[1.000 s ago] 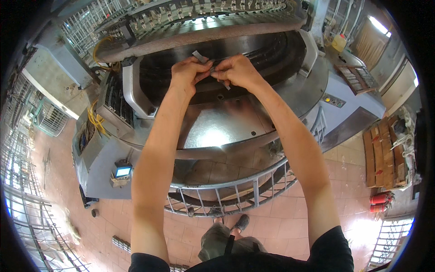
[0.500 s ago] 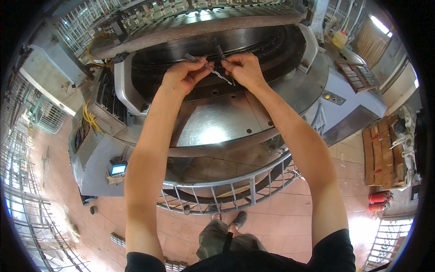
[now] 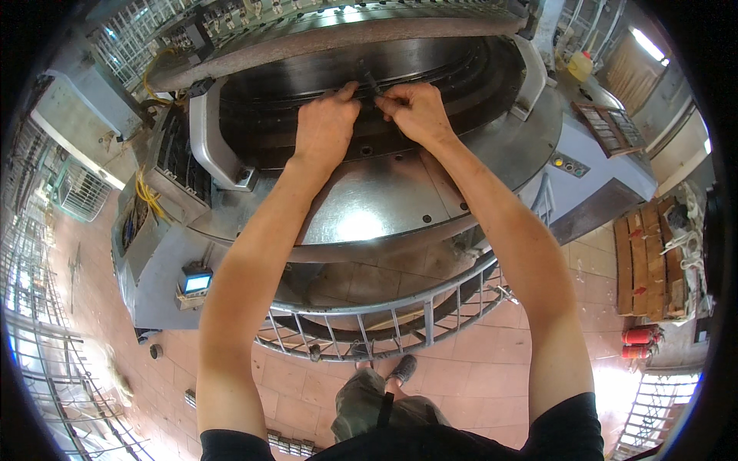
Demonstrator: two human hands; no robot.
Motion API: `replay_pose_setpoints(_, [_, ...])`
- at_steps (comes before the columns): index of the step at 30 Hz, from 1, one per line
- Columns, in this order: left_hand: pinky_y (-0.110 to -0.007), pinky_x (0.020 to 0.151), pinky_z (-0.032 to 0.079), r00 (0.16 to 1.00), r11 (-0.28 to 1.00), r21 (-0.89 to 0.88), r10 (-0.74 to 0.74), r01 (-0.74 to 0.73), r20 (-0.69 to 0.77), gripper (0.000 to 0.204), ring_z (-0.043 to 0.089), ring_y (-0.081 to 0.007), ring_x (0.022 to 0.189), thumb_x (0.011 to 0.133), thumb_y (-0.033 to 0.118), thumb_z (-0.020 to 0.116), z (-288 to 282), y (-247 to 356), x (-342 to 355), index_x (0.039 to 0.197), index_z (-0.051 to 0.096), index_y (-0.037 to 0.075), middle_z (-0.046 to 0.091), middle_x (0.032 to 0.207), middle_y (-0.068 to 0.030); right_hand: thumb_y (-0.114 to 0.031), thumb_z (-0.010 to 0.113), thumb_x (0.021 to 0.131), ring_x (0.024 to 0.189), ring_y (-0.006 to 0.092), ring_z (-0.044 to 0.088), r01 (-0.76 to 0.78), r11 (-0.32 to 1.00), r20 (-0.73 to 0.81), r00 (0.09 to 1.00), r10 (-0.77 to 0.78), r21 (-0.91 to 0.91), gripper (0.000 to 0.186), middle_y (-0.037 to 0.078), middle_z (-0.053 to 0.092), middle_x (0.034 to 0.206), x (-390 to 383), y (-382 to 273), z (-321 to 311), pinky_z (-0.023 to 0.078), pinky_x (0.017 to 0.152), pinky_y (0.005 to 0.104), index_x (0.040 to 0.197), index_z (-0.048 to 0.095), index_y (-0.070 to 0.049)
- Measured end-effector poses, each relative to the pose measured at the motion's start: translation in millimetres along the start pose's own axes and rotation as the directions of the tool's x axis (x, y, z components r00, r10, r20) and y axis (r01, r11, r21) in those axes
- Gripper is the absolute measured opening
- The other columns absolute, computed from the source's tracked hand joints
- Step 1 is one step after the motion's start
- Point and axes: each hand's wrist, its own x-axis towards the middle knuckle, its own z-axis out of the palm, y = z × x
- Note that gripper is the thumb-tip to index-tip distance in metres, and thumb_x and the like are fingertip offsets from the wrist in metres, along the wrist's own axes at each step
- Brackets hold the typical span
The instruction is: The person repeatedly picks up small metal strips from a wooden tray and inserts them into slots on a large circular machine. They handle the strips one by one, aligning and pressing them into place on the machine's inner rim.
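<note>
A curved metal guard rail [image 3: 384, 309] stands before the circular machine's steel plate [image 3: 400, 196]. Beyond the plate, the left hand [image 3: 327, 127] curls over the dark recess [image 3: 257, 127]; whether it holds anything cannot be told. Beside it, the right hand [image 3: 415, 111] pinches a slim dark strip [image 3: 370, 79] that points away, toward the shiny inner wall [image 3: 307, 74].

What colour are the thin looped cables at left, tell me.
Yellow: the thin looped cables show best in the head view.

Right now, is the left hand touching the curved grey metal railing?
No, the left hand is over the dark curved metal recess, apart from the railing.
</note>
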Motion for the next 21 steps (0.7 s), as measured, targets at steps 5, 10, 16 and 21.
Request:
replay_pose_setpoints(5, [-0.044, 0.084, 0.058, 0.999, 1.000, -0.002, 0.000, 0.000, -0.041, 0.028, 0.070, -0.0319, 0.101, 0.071, -0.007, 0.065, 4.7, 3.1, 2.7, 0.094, 0.075, 0.004, 0.063, 0.137, -0.0059, -0.019, 0.072, 0.090, 0.064, 0.0164, 0.066, 0.019, 0.999, -0.001, 1.000, -0.019, -0.043, 0.020, 0.011, 0.072, 0.070, 0.6, 1.1, -1.1, 0.051, 0.066, 0.0316, 0.089, 0.077, 0.001])
replay_pose_setpoints(10, [-0.044, 0.084, 0.058, 0.999, 1.000, -0.009, -0.009, 0.008, -0.042, 0.027, 0.070, -0.0322, 0.101, 0.070, -0.007, 0.066, 4.3, 3.3, 2.1, 0.094, 0.075, 0.003, 0.063, 0.137, -0.0066, -0.019, 0.072, 0.089, 0.065, 0.0167, 0.067, 0.004, 1.000, -0.002, 1.000, -0.004, -0.025, 0.020, 0.011, 0.072, 0.071, 2.0, 1.7, 1.0, 0.051, 0.066, 0.0319, 0.090, 0.077, 0.000])
replay_pose_setpoints(16, [-0.044, 0.083, 0.058, 0.999, 1.000, -0.014, -0.020, 0.020, -0.034, 0.028, 0.071, -0.0323, 0.099, 0.070, -0.008, 0.065, 1.8, 5.2, 2.8, 0.094, 0.075, 0.003, 0.061, 0.140, -0.0071, -0.020, 0.072, 0.089, 0.064, 0.0167, 0.066, 0.005, 0.998, -0.006, 1.000, -0.005, -0.055, 0.021, 0.011, 0.072, 0.070, 2.4, 1.4, 1.1, 0.051, 0.065, 0.0322, 0.088, 0.077, 0.001])
replay_pose_setpoints(21, [-0.043, 0.083, 0.058, 0.999, 0.999, -0.030, -0.040, 0.039, -0.021, 0.029, 0.071, -0.0319, 0.098, 0.069, -0.009, 0.065, 0.6, 5.8, 2.7, 0.093, 0.076, 0.003, 0.059, 0.144, -0.0063, -0.021, 0.072, 0.085, 0.082, 0.0351, 0.072, -0.055, 0.997, 0.020, 0.998, 0.056, -0.049, 0.020, 0.020, 0.073, 0.087, 3.3, -1.1, -0.3, 0.055, 0.077, 0.0403, 0.091, 0.078, -0.003])
